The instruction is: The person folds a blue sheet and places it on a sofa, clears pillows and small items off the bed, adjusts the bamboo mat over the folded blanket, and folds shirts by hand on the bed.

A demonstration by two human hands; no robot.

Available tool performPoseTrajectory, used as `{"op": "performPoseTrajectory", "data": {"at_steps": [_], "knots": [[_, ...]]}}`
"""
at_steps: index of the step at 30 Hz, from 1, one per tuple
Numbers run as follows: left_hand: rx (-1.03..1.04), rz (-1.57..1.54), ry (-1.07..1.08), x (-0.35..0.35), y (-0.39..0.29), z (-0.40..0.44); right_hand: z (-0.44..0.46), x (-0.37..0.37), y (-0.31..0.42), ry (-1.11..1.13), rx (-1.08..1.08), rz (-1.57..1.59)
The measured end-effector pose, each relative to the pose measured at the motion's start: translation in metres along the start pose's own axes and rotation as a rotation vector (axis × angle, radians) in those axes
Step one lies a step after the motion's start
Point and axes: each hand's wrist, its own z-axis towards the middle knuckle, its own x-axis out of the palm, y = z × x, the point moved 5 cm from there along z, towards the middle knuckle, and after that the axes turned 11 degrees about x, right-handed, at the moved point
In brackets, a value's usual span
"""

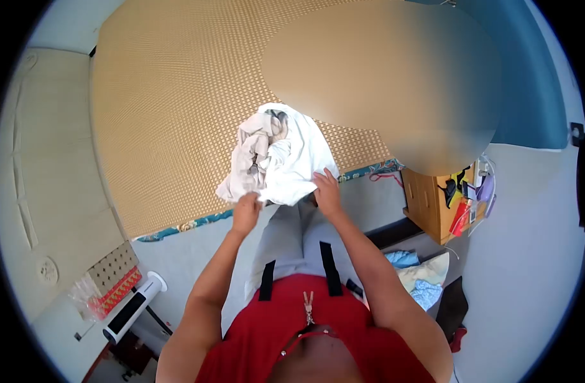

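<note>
A white cloth point(300, 161), which looks like a garment, lies bunched on the front edge of the woven mat. Beside it and partly under it is a crumpled beige cloth point(246, 148) with a few small dark spots or parts. My right hand point(327, 191) grips the white cloth's near right edge between thumb and fingers. My left hand point(246, 212) is closed in a pinch at the near left edge, where the white cloth meets the beige one. Its fingertips are slightly blurred.
The woven mat point(171, 115) covers a bed with a blue patterned edge. At right stands a wooden cabinet point(426, 201) with small items on top. Folded fabrics point(423, 274) lie low at right. A white tower-shaped appliance point(136, 306) is at lower left. A blurred patch hides the upper right.
</note>
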Motion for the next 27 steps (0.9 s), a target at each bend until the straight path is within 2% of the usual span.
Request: {"op": "performPoseTrajectory", "data": {"at_steps": [1,4,5,8,9,11,12,15,18,19,23,26,27], "knots": [[-0.038,0.005,-0.038,-0.015,0.005,-0.007,-0.008,-0.004,-0.001,-0.051,0.033,0.184],[-0.068,0.054,-0.215,-0.064,0.014,-0.022,-0.020,-0.029,0.003,0.116,0.423,0.455],[-0.076,0.052,-0.244,-0.077,0.018,-0.024,-0.015,-0.036,-0.002,0.024,0.359,0.503],[-0.007,0.032,-0.435,-0.123,0.020,-0.026,0.001,-0.094,0.009,-0.030,0.352,0.612],[0.030,0.028,-0.514,-0.140,0.018,-0.030,0.002,-0.113,0.022,-0.034,0.478,0.826],[-0.188,-0.133,-0.529,-0.171,0.022,-0.034,0.009,-0.148,0.054,-0.045,0.716,1.257],[-0.293,-0.216,-0.529,-0.180,0.027,-0.037,0.016,-0.157,0.059,-0.060,0.686,1.330],[-0.236,-0.577,-0.711,-0.205,0.045,-0.048,0.019,-0.189,0.073,-0.092,0.616,1.509],[-0.245,-0.734,-0.852,-0.223,0.078,-0.065,0.006,-0.210,0.094,-0.109,0.618,1.595],[-0.322,-0.652,-0.787,-0.230,0.095,-0.070,0.003,-0.211,0.098,-0.112,0.622,1.613],[-0.159,-0.728,-0.855,-0.302,0.049,-0.087,-0.006,-0.211,0.134,-0.099,0.589,1.638],[0.011,-0.686,-0.925,-0.353,0.059,-0.084,0.011,-0.207,0.156,-0.087,0.596,1.643],[0.021,-0.694,-0.881,-0.373,0.058,-0.080,0.021,-0.206,0.164,-0.079,0.603,1.647]]}}
